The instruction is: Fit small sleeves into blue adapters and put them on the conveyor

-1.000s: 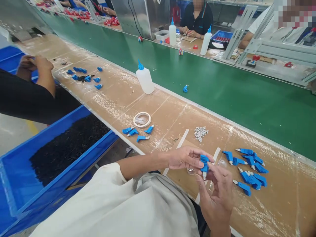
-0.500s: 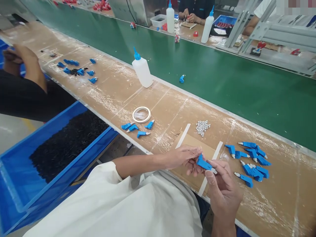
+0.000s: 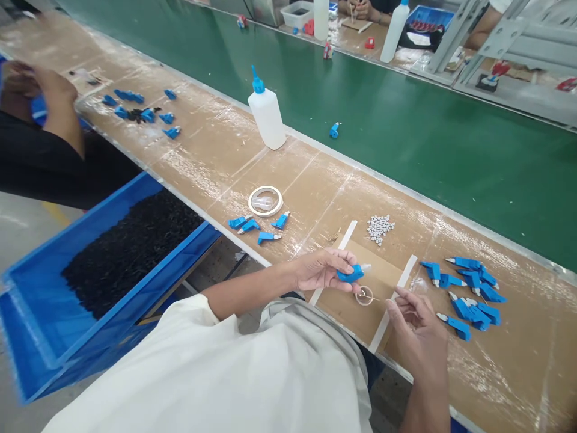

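Observation:
In my left hand (image 3: 324, 270) a small blue plastic part (image 3: 350, 274) is gripped, its pale tip pointing right. My right hand (image 3: 417, 322) pinches a thin stick (image 3: 377, 298) whose far end lies over a small round dish (image 3: 364, 295). The dish rests on a cardboard sheet (image 3: 383, 264) edged with white tape strips. Behind the sheet lies a pile of small grey pieces (image 3: 381, 228). To the right of my right hand are several more blue parts (image 3: 473, 294) with pale tips; another group (image 3: 265, 237) lies to the left, by a tape roll (image 3: 265, 201).
A white squeeze bottle (image 3: 268, 117) with a blue nozzle stands near the green conveyor belt (image 3: 406, 132), which carries a blue part (image 3: 334, 130). Below the table edge sits a blue bin (image 3: 45, 313) of black pieces. A co-worker's arm (image 3: 58, 108) is at the far left.
My hands have moved apart. The blue part, between both hands before, is now in my left hand alone. My right hand now holds a thin stick at the dish, which has come into sight.

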Demonstrator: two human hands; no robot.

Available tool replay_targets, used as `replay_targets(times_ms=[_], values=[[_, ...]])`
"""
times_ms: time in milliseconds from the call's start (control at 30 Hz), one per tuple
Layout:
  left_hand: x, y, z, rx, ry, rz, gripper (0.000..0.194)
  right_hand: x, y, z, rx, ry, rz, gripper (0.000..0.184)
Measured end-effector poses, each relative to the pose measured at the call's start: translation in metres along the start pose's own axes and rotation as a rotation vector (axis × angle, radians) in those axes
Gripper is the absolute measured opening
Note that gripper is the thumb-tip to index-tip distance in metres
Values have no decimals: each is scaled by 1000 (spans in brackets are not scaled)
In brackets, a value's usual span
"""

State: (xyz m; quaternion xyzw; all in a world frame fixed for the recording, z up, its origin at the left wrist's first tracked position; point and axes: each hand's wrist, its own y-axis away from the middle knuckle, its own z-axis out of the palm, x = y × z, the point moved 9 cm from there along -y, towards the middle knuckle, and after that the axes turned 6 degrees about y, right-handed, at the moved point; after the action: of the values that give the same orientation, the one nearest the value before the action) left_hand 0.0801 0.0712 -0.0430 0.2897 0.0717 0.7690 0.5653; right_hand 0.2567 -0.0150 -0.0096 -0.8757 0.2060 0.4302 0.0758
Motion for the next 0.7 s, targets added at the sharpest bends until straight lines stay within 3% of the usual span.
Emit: replay_targets(times_ms=[200, 367, 600, 700], values=[[7, 2, -24, 76, 74, 93, 38, -3, 4, 29, -90, -20, 2, 35], [9, 5, -30, 96, 69, 135, 35, -11, 5, 27, -47, 14, -52, 32], [-2, 2, -33, 131, 118, 53, 23, -63, 14, 36, -30, 229, -501, 10], [-4, 1, -32, 135, 147, 44, 16, -75, 18, 42, -65, 250, -604, 7]])
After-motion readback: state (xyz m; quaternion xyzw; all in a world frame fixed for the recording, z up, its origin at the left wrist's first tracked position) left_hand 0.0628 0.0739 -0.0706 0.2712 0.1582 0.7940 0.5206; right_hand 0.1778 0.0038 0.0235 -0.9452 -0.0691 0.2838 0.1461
